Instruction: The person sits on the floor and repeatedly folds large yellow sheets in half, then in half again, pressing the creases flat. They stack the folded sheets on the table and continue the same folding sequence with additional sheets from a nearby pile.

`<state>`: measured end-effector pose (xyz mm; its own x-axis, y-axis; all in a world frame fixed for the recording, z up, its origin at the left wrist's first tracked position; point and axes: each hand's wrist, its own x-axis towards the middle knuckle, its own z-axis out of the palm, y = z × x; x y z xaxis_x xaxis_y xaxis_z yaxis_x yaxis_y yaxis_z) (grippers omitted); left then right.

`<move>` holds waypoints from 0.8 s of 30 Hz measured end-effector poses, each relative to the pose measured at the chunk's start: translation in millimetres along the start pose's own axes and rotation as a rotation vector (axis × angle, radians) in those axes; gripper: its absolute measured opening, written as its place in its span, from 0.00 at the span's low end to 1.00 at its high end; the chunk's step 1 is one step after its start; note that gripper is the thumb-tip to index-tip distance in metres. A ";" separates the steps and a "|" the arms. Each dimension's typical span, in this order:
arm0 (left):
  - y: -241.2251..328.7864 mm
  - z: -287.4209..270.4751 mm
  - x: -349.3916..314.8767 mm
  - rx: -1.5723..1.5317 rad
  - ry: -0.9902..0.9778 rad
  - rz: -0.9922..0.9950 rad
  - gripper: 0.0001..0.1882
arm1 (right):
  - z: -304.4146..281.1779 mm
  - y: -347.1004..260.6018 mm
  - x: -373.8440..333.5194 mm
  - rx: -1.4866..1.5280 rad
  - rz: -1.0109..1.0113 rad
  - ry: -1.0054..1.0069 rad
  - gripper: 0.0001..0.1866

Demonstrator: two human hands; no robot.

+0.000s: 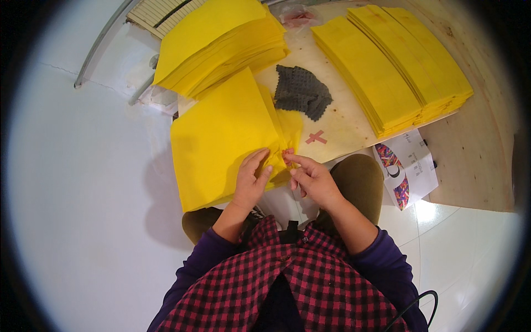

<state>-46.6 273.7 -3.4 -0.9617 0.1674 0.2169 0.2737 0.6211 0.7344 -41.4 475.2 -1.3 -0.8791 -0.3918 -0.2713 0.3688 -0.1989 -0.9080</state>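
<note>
Pale tabletop (345,124), light floor around it, person seated at its near edge. Front yellow pile (221,133) sits at the left of the near edge, reaching over the left knee, probably so its corner stays close to both hands. Left hand (251,180) lies on its right-hand part, fingers bent, thumb spread beside a crumpled bit of edge; looks like steadying, but can't tell if it actually pinches the material. Right hand (315,180) comes in from the other side, index finger reaching to a small red piece (287,156) on that edge, other fingers curled; can't tell whether it's gripped or only touched. Second yellow stack (215,39) behind, far left; long folded yellow stacks (398,72) on the right, side by side, likely set apart to keep the middle usable. Grey cloth (301,91) lies loose between them, red tape cross (316,137) nearer the edge. Clear bag (298,17) with reddish contents at the back; white printed packaging (406,169) below the right side.
</note>
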 end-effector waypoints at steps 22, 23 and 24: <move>-16.7 -1.2 -7.9 -0.571 0.168 -0.404 0.16 | -7.4 6.7 -2.1 0.008 0.054 0.045 0.17; -17.0 -1.8 -8.1 -0.637 0.185 -0.436 0.16 | -7.0 7.1 -1.8 0.008 0.042 0.041 0.17; -17.5 -2.0 -8.1 -0.654 0.192 -0.432 0.16 | -6.5 7.6 -1.5 0.002 0.041 0.044 0.17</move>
<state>-43.5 260.0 -16.7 -0.9816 -0.1568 -0.1094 -0.1134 0.0166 0.9934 -39.3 480.1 -9.8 -0.8755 -0.3602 -0.3223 0.4058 -0.1855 -0.8950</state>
